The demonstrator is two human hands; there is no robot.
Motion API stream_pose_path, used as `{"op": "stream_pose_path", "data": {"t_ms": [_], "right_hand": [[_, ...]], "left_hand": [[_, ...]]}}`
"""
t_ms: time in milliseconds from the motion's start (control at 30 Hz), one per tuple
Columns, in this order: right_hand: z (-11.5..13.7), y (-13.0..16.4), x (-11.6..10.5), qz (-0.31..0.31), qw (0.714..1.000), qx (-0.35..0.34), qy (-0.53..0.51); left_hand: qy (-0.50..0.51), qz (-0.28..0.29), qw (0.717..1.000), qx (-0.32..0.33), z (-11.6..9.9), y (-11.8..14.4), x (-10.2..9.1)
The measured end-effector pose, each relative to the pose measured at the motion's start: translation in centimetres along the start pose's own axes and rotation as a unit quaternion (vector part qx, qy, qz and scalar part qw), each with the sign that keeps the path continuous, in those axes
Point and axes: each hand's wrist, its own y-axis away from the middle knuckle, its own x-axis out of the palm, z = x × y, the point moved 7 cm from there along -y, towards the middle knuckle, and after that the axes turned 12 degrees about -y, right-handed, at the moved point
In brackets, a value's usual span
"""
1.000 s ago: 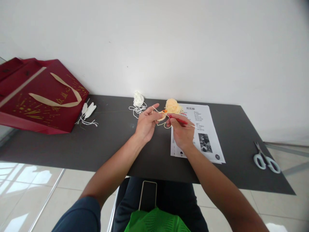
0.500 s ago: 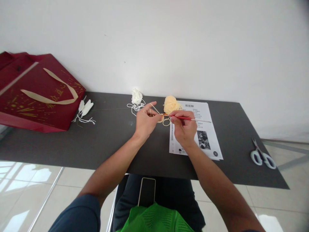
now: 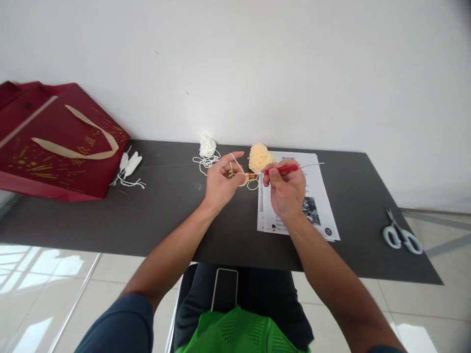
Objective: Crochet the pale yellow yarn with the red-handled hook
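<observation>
Over the table point(image 3: 154, 215), my left hand point(image 3: 221, 184) pinches the yarn point(image 3: 241, 169), index raised. Right hand point(image 3: 285, 191) fingers closed on the hook point(image 3: 285, 168). Best keep yarn taut, hook level.

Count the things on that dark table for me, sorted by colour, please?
Red: 2, the gift bag and the crochet hook held in the right hand.
White: 4, the yarn tangle, the small pieces, the printed sheet, the scissors.
Pale yellow: 1, the yarn ball, its strand running over the left hand.
Total: 7.
</observation>
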Motion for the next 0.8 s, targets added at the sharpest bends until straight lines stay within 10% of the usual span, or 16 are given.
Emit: {"op": "stream_pose_path", "data": {"t_ms": [800], "right_hand": [[-1.9, 1.2, 1.1, -0.053, 0.994, 0.079, -0.055]], "left_hand": [[0.066, -0.006, 0.998, -0.002, 0.5, 0.0, 0.4]]}}
